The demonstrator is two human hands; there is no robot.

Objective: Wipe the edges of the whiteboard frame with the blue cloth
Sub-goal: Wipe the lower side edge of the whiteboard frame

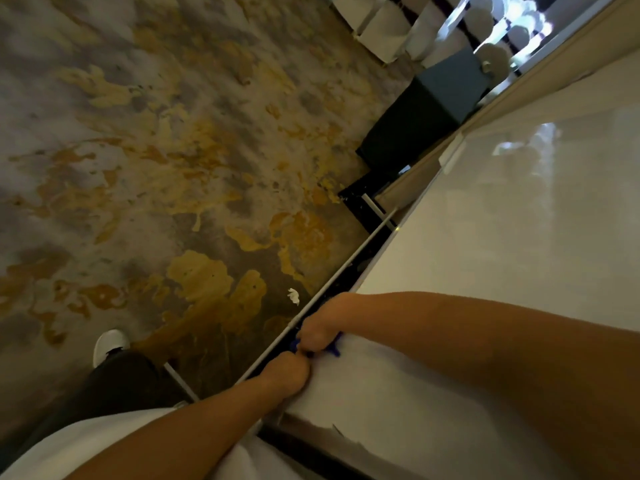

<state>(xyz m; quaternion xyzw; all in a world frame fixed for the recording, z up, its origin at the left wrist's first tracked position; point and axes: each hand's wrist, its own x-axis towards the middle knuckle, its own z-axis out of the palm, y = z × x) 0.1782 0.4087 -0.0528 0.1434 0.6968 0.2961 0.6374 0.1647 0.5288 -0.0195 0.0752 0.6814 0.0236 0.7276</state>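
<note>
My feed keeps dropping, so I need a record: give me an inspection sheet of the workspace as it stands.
Surface: whiteboard, glossy white, with reflections; its edge runs diagonally.
Job's things: blue cloth, bunched, mostly hidden under the hands at the frame edge.
Clutter: small white scrap on the carpet.
Grippers: left hand and right hand side by side at the edge, each grip closed; right clearly on the cloth, left unclear.
Cables: nothing seen.
Surroundings: patterned grey-and-yellow carpet, dark box, white shoe.
</note>
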